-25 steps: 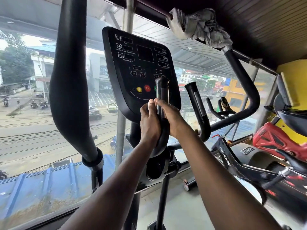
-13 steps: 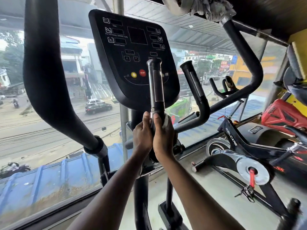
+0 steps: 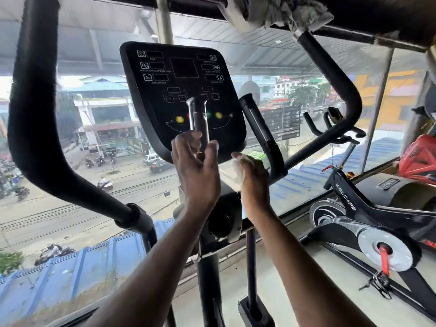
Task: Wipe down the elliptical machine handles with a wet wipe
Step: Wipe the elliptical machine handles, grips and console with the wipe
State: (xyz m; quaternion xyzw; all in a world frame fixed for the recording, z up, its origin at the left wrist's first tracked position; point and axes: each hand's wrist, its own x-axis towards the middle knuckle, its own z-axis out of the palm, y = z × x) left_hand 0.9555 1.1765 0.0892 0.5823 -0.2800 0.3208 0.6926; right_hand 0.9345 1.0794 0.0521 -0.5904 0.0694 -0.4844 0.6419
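Note:
The elliptical's black console (image 3: 181, 95) stands in front of me. Below it rise two short fixed handles: the left one (image 3: 199, 119) with a metal sensor strip and the right one (image 3: 257, 128). My left hand (image 3: 195, 171) is just off the left short handle, fingers spread, holding nothing. To its right, between the two short handles, my right hand (image 3: 253, 182) is closed on a crumpled white wet wipe (image 3: 236, 171). The long left moving handle (image 3: 35, 114) curves down the left side; the long right moving handle (image 3: 337, 86) arcs on the right.
A black spin bike (image 3: 368, 223) with a silver flywheel stands to the right, with red equipment (image 3: 420, 159) behind it. A grey rag (image 3: 271, 13) hangs on top of the right moving handle. A window looks onto a street directly ahead.
Both hands have let go of the left short handle. The left hand opened beside it, and the right hand moved right with the wipe toward the right short handle. The view tilted.

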